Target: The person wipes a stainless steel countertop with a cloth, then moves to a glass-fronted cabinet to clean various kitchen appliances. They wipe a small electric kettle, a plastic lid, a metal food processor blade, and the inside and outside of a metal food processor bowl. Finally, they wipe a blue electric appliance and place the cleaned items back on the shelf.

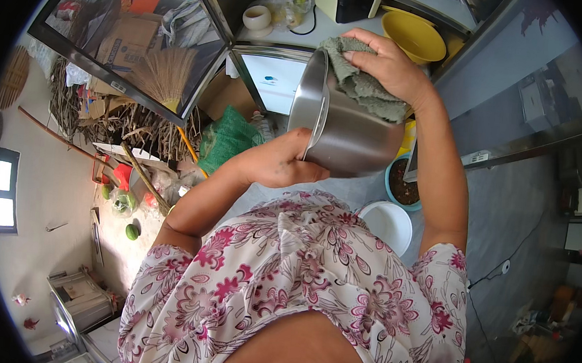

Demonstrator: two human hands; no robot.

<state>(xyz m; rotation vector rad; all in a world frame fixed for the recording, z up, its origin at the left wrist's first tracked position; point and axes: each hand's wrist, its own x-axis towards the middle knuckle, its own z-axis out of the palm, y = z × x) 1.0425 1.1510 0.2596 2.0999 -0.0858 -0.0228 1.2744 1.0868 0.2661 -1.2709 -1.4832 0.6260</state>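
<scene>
A stainless steel pot (359, 141) is held tilted in front of my chest, its open mouth turned to the left. My left hand (287, 161) grips the pot by its rim, thumb on the outer wall and the other fingers partly hidden behind the rim. My right hand (387, 69) holds a grey-green cloth (359, 80) bunched against the pot's outer side near the top. The cloth drapes over the wall towards the base. Part of the pot's interior shows as a bright curved surface.
Ahead is a cabinet shelf (281, 36) with a yellow basin (415, 36) and a small white pot (257, 19). A glass door (129, 33) stands open at left, near a green mesh bag (228, 139). Below are a white bucket (389, 226) and a soil-filled blue tub (404, 184).
</scene>
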